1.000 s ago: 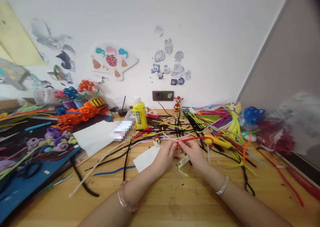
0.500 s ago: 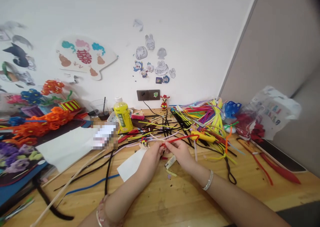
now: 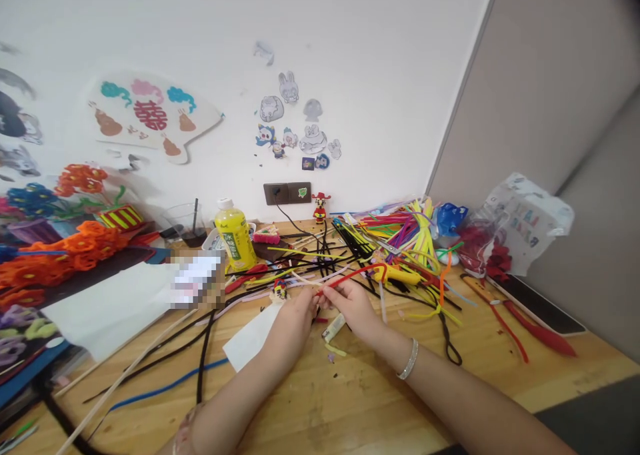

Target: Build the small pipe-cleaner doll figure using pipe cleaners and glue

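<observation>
A red pipe cleaner point(image 3: 357, 272) runs from my fingertips up to the right and bends down at its far end. My left hand point(image 3: 299, 315) pinches its near end, and my right hand point(image 3: 353, 308) grips it right beside, fingertips almost touching. Both hands are closed, held above the middle of the table. Just left of them a small figure with a red, blue and yellow top point(image 3: 280, 289) stands by a white sheet of paper point(image 3: 250, 338). Under my right hand lies a pale lighter-like object point(image 3: 333, 327). What the fingertips cover cannot be made out.
Behind my hands are loose black pipe cleaners, a yellow glue gun point(image 3: 403, 275) and a colourful pipe cleaner bundle point(image 3: 423, 231). A yellow bottle point(image 3: 235, 235) stands left of centre. Orange fuzzy flowers point(image 3: 95, 245) lie at left; a plastic bag point(image 3: 530, 221) sits at right.
The view has shifted slightly to the right. Both hands still hold the red pipe cleaner, whose free part now arches more, its far end bent downward.
</observation>
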The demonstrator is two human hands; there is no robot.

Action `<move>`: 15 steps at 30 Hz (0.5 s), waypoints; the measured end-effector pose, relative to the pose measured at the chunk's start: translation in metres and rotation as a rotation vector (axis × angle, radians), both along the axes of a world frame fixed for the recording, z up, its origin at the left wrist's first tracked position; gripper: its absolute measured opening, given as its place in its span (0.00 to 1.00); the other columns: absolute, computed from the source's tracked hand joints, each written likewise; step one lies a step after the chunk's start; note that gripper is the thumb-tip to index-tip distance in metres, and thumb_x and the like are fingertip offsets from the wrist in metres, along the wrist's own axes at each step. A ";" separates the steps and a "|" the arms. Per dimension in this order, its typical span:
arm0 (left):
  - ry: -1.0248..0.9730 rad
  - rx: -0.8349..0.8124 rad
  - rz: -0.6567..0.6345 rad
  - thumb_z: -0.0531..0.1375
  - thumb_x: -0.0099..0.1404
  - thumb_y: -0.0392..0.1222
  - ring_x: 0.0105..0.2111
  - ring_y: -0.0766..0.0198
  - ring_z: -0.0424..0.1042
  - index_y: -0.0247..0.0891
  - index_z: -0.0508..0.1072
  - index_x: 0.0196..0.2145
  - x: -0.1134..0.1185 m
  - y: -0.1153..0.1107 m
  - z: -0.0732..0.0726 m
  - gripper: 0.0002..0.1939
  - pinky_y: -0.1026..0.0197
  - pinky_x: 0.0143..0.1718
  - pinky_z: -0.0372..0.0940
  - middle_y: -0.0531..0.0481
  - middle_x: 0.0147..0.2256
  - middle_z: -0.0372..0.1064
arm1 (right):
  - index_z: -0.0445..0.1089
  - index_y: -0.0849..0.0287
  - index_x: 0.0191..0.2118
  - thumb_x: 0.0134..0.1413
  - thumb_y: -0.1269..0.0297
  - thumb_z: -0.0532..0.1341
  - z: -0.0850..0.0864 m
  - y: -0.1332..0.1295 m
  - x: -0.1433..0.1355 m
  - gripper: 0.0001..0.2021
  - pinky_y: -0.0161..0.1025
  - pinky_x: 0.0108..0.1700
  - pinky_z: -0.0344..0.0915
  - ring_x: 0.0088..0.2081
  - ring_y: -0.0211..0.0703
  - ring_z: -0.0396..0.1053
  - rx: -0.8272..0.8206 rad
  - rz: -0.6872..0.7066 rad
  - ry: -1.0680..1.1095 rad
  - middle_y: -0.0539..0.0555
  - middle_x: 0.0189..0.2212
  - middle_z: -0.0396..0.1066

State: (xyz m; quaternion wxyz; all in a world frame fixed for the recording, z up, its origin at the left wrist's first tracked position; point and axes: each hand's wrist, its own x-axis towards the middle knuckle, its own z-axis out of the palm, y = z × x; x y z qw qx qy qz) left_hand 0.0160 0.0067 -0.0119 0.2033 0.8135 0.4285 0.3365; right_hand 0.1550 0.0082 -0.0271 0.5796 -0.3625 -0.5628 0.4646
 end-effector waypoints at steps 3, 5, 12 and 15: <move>0.000 -0.003 0.018 0.44 0.62 0.37 0.21 0.65 0.62 0.39 0.63 0.25 0.000 -0.002 0.002 0.12 0.64 0.23 0.58 0.54 0.20 0.63 | 0.68 0.61 0.30 0.47 0.60 0.60 -0.003 0.001 0.000 0.08 0.36 0.33 0.64 0.28 0.36 0.66 0.003 0.010 -0.033 0.49 0.25 0.68; -0.001 -0.001 0.022 0.44 0.63 0.40 0.21 0.65 0.61 0.40 0.62 0.24 0.000 -0.001 0.002 0.13 0.65 0.23 0.58 0.55 0.20 0.62 | 0.67 0.61 0.29 0.48 0.60 0.60 -0.005 0.002 0.000 0.09 0.36 0.33 0.63 0.28 0.37 0.65 0.006 -0.010 -0.059 0.49 0.25 0.68; -0.006 -0.016 0.056 0.44 0.63 0.43 0.23 0.63 0.65 0.39 0.64 0.29 -0.001 0.003 0.001 0.12 0.63 0.26 0.61 0.53 0.23 0.66 | 0.67 0.63 0.28 0.46 0.59 0.60 -0.005 0.006 -0.002 0.10 0.36 0.32 0.63 0.26 0.36 0.65 -0.083 0.003 -0.029 0.49 0.24 0.67; 0.021 -0.018 0.044 0.44 0.63 0.43 0.23 0.63 0.66 0.39 0.65 0.31 -0.003 0.004 0.000 0.13 0.63 0.26 0.62 0.52 0.24 0.67 | 0.68 0.62 0.30 0.45 0.58 0.61 -0.003 0.005 -0.003 0.11 0.34 0.32 0.62 0.27 0.36 0.65 -0.067 0.030 -0.019 0.48 0.25 0.67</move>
